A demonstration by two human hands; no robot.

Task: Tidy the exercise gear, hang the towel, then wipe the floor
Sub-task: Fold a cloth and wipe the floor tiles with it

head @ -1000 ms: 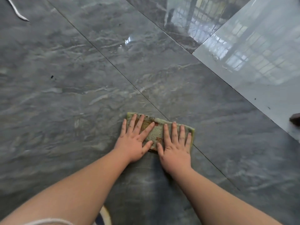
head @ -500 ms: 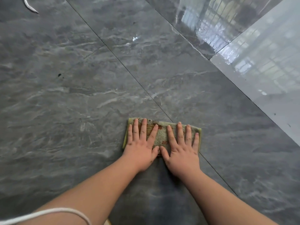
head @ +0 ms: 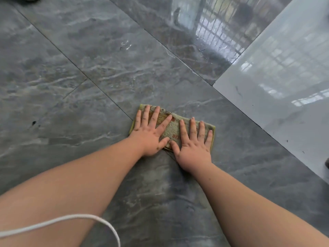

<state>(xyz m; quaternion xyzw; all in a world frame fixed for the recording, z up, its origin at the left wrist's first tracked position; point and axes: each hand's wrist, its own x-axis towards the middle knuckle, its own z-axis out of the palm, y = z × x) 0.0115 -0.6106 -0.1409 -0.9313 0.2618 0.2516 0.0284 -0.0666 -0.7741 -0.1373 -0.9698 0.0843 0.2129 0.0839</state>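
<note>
Both hands are pressing flat on the cloth (head: 172,128), which is lying directly under the palms on the floor (head: 89,77). The left hand (head: 151,133) is covering the cloth's left half and the right hand (head: 193,147) its right half, fingers straight and spread, thumbs nearly touching at the middle, neither hand curling round anything. The cloth's long axis is running side to side across the line of the arms, so a push away from the body would be sweeping its full width over the tile; that is a judgement of what the stroke calls for. The left hand is sitting a little farther forward than the right, and neither is clearly nearer the cloth, since both are resting on it. The pale tile (head: 284,86) is lying ahead and to the right of the right hand. A white cord (head: 74,219) is hanging close to the camera over the left forearm. Compared with half a second earlier, the cloth is lying more skewed, its left end leading, and the hands are closer to the pale tile's edge.
</note>
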